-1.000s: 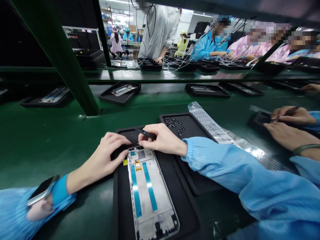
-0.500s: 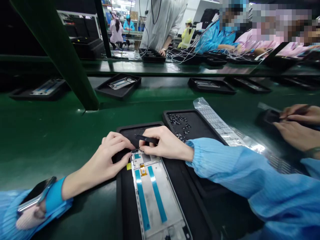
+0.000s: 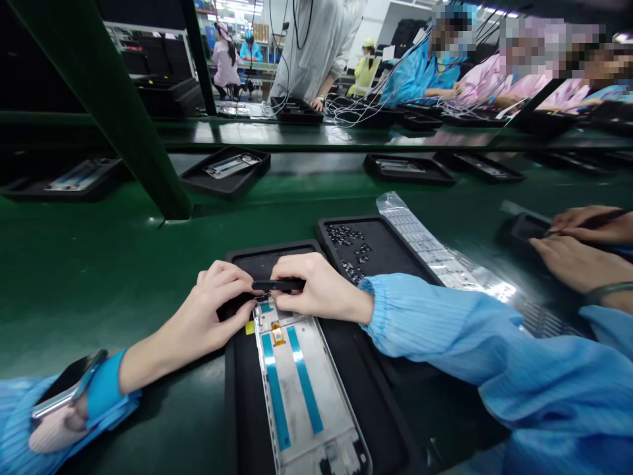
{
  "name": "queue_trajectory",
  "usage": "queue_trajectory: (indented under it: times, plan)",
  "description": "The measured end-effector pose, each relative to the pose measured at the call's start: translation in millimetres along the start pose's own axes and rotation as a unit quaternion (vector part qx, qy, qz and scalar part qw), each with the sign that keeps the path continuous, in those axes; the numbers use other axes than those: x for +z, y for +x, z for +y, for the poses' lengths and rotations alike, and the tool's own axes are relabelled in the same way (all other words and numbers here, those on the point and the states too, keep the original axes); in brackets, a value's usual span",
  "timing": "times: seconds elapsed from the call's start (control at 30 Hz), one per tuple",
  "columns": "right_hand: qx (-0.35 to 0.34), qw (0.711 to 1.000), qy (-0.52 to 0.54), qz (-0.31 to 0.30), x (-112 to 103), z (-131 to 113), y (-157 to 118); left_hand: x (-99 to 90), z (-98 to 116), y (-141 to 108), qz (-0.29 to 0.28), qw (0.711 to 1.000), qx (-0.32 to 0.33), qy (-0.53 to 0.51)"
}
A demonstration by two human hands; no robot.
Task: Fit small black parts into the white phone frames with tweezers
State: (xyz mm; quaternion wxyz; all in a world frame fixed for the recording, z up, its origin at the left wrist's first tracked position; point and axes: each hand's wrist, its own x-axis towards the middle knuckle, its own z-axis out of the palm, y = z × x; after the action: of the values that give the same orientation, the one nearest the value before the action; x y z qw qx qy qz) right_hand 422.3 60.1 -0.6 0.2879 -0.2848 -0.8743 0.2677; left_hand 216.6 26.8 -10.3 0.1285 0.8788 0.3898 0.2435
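A silver phone frame (image 3: 304, 382) with two blue strips and an orange flex connector lies in a black foam tray (image 3: 232, 396). My left hand (image 3: 217, 303) has its thumb and fingers closed at the frame's upper left corner, beside a yellow tab (image 3: 250, 328). Held in my right hand (image 3: 316, 287) are black tweezers (image 3: 277, 285), lying almost level over the frame's top edge. Their tips and whatever they touch are hidden by the fingers. Right beside it, a second black tray (image 3: 390, 247) carries several tiny black parts (image 3: 346, 237).
Clear plastic strips of parts (image 3: 420, 231) lie to the right. Farther right are a co-worker's hands (image 3: 588, 244). A green post (image 3: 148, 152) stands at the left. Behind, trays with phone frames (image 3: 227, 171) rest along the line, with people working beyond.
My right hand has turned the tweezers from slanting to nearly level, with their end now closer to my left fingers. The whole view has shifted slightly; the left hand keeps its place on the frame.
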Motion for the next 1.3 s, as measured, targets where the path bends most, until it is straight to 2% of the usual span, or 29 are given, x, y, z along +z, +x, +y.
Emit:
queue_trajectory:
  times: [0.33,0.63,1.07,1.3]
  plan:
    - [-0.002,0.999,-0.034,-0.014,3.4,-3.4,-1.0,-1.1,2.1,0.4,0.015,0.999,0.041,0.021]
    - [-0.010,0.996,-0.060,-0.065,-2.3,-2.5,-1.4,-3.7,4.9,1.0,0.001,0.999,0.047,0.012]
    - [-0.002,0.996,-0.061,-0.065,0.3,-2.9,-2.1,-1.8,4.7,1.0,0.001,1.000,0.008,0.003]
    - [-0.007,0.980,-0.159,-0.116,-1.1,-14.6,-1.7,-1.5,6.0,0.6,0.003,0.999,0.033,0.011]
